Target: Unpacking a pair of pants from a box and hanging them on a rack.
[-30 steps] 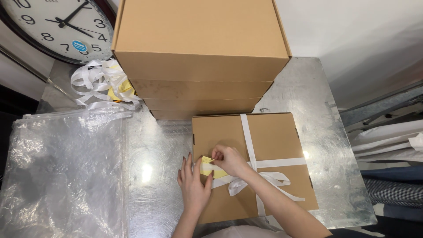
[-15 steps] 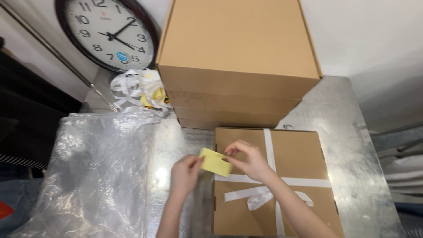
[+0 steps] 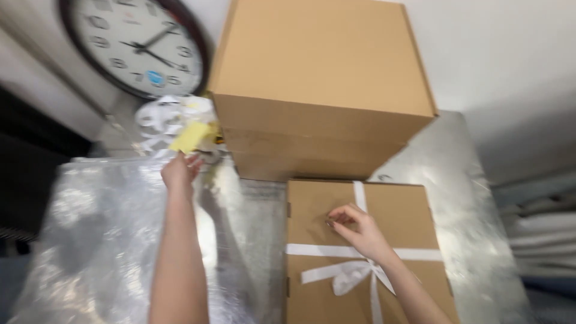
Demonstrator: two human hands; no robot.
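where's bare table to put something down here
Bare metal table shows right of the ribboned box, and a strip between that box and the plastic sheet. Crowded: ribbon scraps by the left hand, stacked cartons.

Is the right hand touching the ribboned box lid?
Touching. The head view shows the right hand with fingertips pressed on the flat brown box, beside the white ribbon; no gap shows.

You had a small yellow paper slip [image 3: 189, 137] at your left fingertips, tilted, held out over the heap of white ribbon scraps [image 3: 162, 123]. The flat brown cardboard box [image 3: 318, 210] lay closed under your right hand, a white ribbon [image 3: 348, 271] crossed and bowed over its lid.
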